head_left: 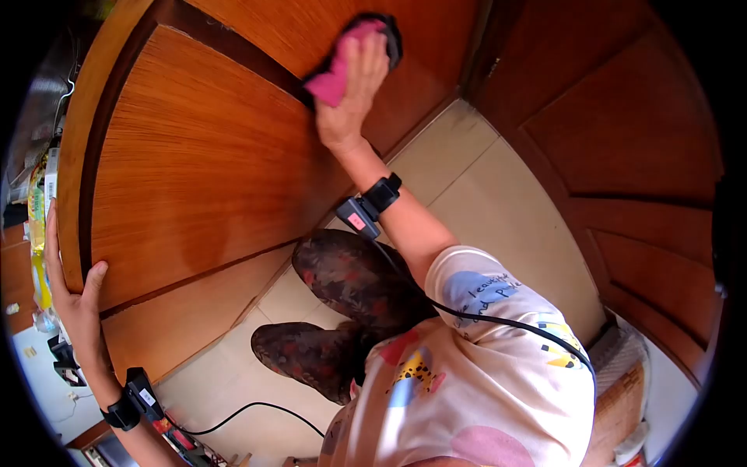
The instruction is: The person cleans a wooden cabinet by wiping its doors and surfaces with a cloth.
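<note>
My right hand (352,97) presses a pink and black cloth (333,76) flat against the upper face of an orange-brown wooden door (210,163). Its fingers lie over the cloth, pointing up the panel. At the door's left edge, my left hand (76,303) grips the wood, thumb on the front face and fingers along the outer side. A dark groove divides the door's face near the cloth. Each wrist wears a black band with a small device, and cables run from them.
A darker panelled door (622,117) stands to the right. Pale floor tiles (498,187) lie between the two doors and under my bent knees (350,268). A cardboard box (622,405) is at the lower right. Packages (40,202) stand beyond the left edge.
</note>
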Demonstrator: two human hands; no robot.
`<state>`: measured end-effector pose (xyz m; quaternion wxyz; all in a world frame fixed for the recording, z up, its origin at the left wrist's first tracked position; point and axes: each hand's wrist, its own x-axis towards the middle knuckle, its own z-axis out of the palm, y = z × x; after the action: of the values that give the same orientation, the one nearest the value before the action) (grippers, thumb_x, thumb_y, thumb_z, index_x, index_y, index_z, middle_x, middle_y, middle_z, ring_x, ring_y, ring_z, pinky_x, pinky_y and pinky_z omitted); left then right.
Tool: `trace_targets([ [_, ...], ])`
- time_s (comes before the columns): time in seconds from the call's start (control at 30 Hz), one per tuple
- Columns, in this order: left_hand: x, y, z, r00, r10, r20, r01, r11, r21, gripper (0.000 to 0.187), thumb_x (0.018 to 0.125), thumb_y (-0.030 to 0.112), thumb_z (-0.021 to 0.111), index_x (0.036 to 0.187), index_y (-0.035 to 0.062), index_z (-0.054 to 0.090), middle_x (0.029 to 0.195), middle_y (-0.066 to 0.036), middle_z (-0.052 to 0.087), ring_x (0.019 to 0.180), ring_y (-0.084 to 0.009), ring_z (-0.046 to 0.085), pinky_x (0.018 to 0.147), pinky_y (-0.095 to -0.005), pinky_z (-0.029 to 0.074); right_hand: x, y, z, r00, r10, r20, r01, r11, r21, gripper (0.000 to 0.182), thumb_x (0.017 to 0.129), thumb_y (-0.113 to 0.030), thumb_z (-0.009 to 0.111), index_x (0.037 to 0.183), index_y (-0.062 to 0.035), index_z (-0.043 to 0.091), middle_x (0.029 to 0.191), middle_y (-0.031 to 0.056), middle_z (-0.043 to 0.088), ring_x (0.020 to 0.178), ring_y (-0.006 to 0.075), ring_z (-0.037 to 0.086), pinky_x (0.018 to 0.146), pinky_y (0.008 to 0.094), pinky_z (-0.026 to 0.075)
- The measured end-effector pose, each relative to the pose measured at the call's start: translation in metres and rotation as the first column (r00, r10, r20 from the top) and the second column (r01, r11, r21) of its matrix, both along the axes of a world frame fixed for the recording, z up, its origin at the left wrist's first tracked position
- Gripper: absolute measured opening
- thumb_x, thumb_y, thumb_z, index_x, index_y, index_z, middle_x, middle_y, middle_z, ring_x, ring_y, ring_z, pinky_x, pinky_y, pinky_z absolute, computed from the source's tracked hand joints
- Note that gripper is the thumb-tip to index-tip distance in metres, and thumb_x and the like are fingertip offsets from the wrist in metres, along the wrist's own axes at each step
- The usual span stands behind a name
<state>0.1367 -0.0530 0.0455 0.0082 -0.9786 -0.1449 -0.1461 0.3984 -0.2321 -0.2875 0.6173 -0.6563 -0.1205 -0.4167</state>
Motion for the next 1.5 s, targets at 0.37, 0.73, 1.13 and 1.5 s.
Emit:
trace_targets([
  [0.37, 0.001, 0.007, 0.003, 0.999, -0.049, -0.006, 0.049, 0.992, 0.117, 0.076, 0.08, 0.013, 0.073, 0.148, 0.0151, 0.039, 0.151, -0.007, 0.04, 0.138, -0.0232, 0.038, 0.115, -0.039, 0.032, 0.007, 0.016, -0.154, 0.795, 0.042, -0.606, 0.287, 0.853, 0.436, 0.056, 0.096, -0.017, 0.041, 0.147, 0.0012, 0.026, 0.151, 0.0186, 0.031, 0.138, 0.0318, 0.032, 0.114, 0.0386, 0.024],
  [0.73, 0.003, 0.012, 0.001, 0.998, -0.056, 0.025, 0.055, 0.997, 0.045, 0.075, 0.081, 0.008, 0.072, 0.147, 0.0125, 0.039, 0.151, -0.007, 0.04, 0.139, -0.0231, 0.036, 0.116, -0.0364, 0.029, -0.029, 0.001, -0.057, 0.686, 0.396, -0.611, 0.09, 0.786, 0.611, 0.055, 0.099, -0.024, 0.041, 0.149, -0.0072, 0.025, 0.155, 0.011, 0.026, 0.143, 0.0266, 0.026, 0.115, 0.0346, 0.022],
  [1.13, -0.025, 0.032, 0.005, 0.994, 0.105, 0.038, -0.108, 0.991, 0.083, 0.068, 0.085, 0.015, 0.075, 0.143, 0.0049, 0.042, 0.14, -0.011, 0.049, 0.121, -0.0212, 0.051, 0.105, -0.0311, 0.037, 0.02, 0.009, -0.209, 0.801, 0.196, -0.566, 0.237, 0.765, 0.599, 0.05, 0.098, -0.019, 0.043, 0.144, -0.0057, 0.032, 0.128, 0.0074, 0.047, 0.121, 0.022, 0.042, 0.109, 0.0324, 0.026],
  [1.5, -0.046, 0.046, 0.01, 0.977, 0.2, 0.071, -0.202, 0.979, 0.018, 0.069, 0.084, 0.013, 0.076, 0.142, 0.0011, 0.041, 0.128, -0.008, 0.055, 0.11, -0.0156, 0.053, 0.099, -0.0256, 0.039, 0.022, -0.002, -0.301, 0.625, 0.512, -0.589, 0.217, 0.611, 0.762, 0.055, 0.099, -0.045, 0.041, 0.143, -0.0129, 0.033, 0.141, 0.0078, 0.042, 0.128, 0.0258, 0.041, 0.108, 0.0437, 0.033],
])
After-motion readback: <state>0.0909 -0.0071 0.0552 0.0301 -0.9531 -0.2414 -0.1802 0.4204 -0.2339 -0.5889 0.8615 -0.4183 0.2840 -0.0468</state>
